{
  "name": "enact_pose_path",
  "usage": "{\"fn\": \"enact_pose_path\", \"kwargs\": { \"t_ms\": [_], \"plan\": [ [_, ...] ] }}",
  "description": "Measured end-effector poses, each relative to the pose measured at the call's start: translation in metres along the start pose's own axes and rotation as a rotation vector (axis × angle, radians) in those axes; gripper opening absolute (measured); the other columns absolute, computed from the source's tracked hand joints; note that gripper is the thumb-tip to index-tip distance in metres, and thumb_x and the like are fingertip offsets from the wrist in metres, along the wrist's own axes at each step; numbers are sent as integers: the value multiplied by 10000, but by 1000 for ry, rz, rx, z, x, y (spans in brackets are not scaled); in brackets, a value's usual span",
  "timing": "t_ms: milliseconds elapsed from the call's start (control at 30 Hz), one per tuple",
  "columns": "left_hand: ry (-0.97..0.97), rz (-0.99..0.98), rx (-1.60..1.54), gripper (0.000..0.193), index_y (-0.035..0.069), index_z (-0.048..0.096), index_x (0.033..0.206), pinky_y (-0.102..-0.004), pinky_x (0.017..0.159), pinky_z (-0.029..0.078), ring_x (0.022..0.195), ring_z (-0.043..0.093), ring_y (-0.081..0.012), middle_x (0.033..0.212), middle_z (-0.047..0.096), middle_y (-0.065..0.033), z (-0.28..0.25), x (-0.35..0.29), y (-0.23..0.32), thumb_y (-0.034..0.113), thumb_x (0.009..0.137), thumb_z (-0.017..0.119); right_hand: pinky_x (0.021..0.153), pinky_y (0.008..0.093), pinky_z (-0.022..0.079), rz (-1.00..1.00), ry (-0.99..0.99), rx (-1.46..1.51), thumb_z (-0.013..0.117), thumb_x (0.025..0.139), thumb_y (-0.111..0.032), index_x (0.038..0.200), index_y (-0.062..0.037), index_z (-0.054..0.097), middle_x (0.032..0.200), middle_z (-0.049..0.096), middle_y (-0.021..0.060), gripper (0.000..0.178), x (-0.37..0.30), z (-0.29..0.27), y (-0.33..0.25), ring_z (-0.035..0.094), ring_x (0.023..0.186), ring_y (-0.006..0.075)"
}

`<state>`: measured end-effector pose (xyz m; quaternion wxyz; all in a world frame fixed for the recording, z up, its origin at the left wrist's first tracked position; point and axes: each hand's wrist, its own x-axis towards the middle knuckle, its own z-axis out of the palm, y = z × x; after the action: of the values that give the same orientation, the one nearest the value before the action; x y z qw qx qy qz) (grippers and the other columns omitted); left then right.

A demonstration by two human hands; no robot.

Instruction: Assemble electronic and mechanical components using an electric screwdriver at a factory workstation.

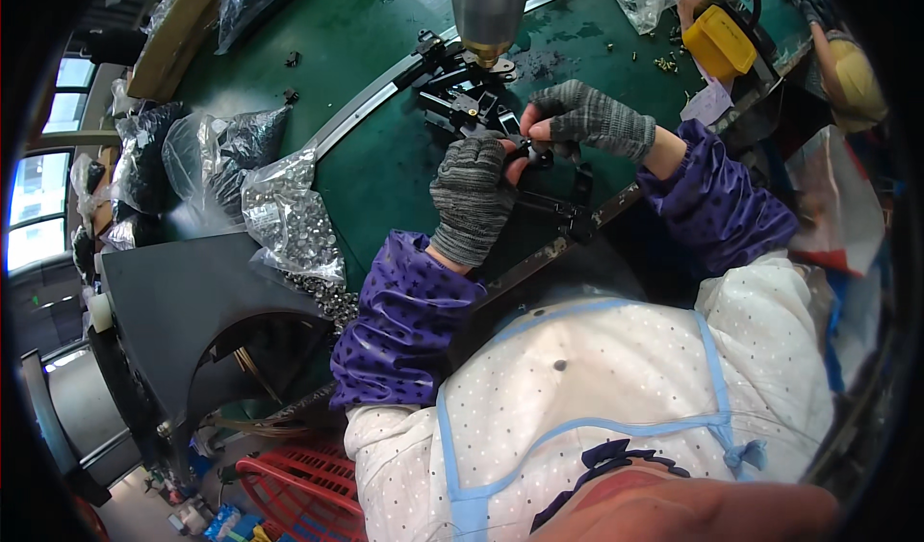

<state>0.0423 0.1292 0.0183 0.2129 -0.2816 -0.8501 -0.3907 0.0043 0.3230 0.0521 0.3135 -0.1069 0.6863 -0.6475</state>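
Observation:
My left hand (472, 193) and my right hand (599, 121), both in grey fingerless gloves, meet over the green bench. Their bare fingertips are pinched together at a small black part (542, 158), mostly hidden by the fingers. Just beyond them lies a black metal bracket assembly (472, 107) with bars and a brass-coloured pin. Above it hangs the grey cylindrical head of a machine (490, 8), its brass-coloured tip close over the assembly. Nearer to me, a thin black frame piece (549, 201) reaches to the bench edge below my hands.
A curved metal rail (371, 109) crosses the green bench (385, 22). Bags of small metal parts (289, 210) and black parts (252, 142) lie left. A yellow bin (719, 43) and loose brass-coloured pieces (666, 64) stand right. A black machine housing (183, 282) is near left. Another person's arm (826, 56) shows far right.

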Motion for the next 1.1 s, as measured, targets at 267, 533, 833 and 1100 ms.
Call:
{"fn": "enact_pose_path", "kwargs": {
  "t_ms": [267, 533, 833, 1100],
  "plan": [
    [106, 24, 5, 209, 85, 613, 846, -322, 681, 479, 772, 590, -245, 862, 619, -69, 15, -11, -12, 65, 660, 707, 399, 193, 396, 103, -6, -111, 604, 789, -171, 900, -45, 587, 658, 561, 14, 169, 12, 4, 5, 491, 475, 54],
    [185, 154, -3, 307, 118, 609, 933, -343, 697, 479, 817, 591, -248, 926, 622, -65, 18, -22, -28, 46, 647, 696, 601, 249, 476, -599, 491, -750, 662, 772, -213, 1074, -51, 488, 886, 555, 30, 384, 29, -24, -48, 546, 737, 121],
    [163, -87, -33, 241, 72, 629, 893, -310, 726, 480, 824, 607, -237, 918, 630, -92, 23, -14, -8, -8, 671, 676, 696, 273, 420, -879, 404, -232, 695, 710, -99, 1076, -60, 495, 864, 493, -21, 419, 86, -44, -122, 478, 810, 115],
    [124, -129, -213, 198, 40, 634, 899, -295, 756, 474, 839, 611, -214, 908, 633, -100, 16, -11, -7, -19, 711, 648, 697, 378, 520, -964, -300, 536, 649, 742, -74, 1264, -105, 283, 1050, 494, 90, 639, 84, -23, -14, 552, 907, 201]
  ]
}}
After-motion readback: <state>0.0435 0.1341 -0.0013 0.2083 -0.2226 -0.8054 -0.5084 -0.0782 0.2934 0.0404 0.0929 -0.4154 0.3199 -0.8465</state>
